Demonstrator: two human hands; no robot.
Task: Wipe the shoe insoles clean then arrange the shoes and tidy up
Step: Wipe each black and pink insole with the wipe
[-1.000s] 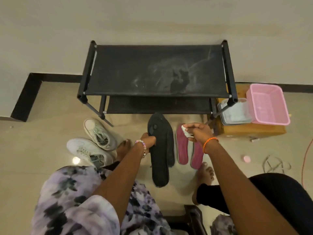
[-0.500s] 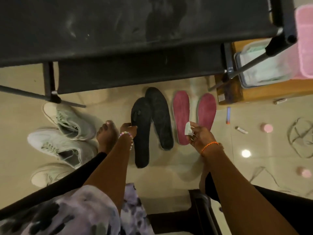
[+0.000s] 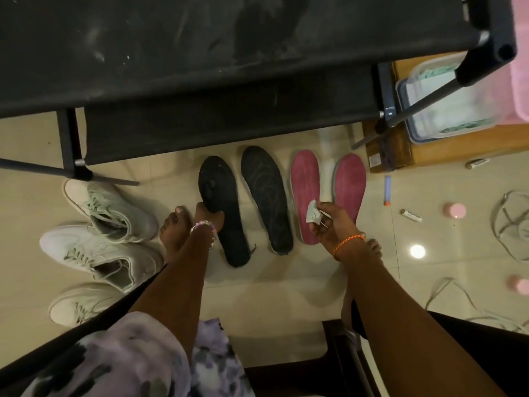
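Note:
Several insoles lie on the tiled floor in front of the black shoe rack [image 3: 200, 53]. My left hand [image 3: 207, 217] grips the left black insole [image 3: 226, 222] by its edge. The second black insole [image 3: 267, 196] lies beside it, flat on the floor. Two pink insoles follow to the right: the left pink insole [image 3: 304, 184] and the right pink insole [image 3: 349, 184]. My right hand [image 3: 333, 226] pinches a small white wipe [image 3: 312, 214] over the left pink insole. Three pale sneakers [image 3: 111, 207] stand at the left.
A clear plastic box [image 3: 446, 107] and a pink basket [image 3: 522, 53] sit on a cardboard box [image 3: 400, 150] at right. Batteries [image 3: 411, 215], a pen [image 3: 387, 190], pink caps [image 3: 454, 210] and shoelaces [image 3: 509, 224] are scattered on the floor. My bare feet flank the insoles; a dark stool [image 3: 329, 365] is below.
My head has dropped closer to the floor. The two black insoles, stacked a second ago, now lie apart. My right hand with the wipe has lowered onto the left pink insole.

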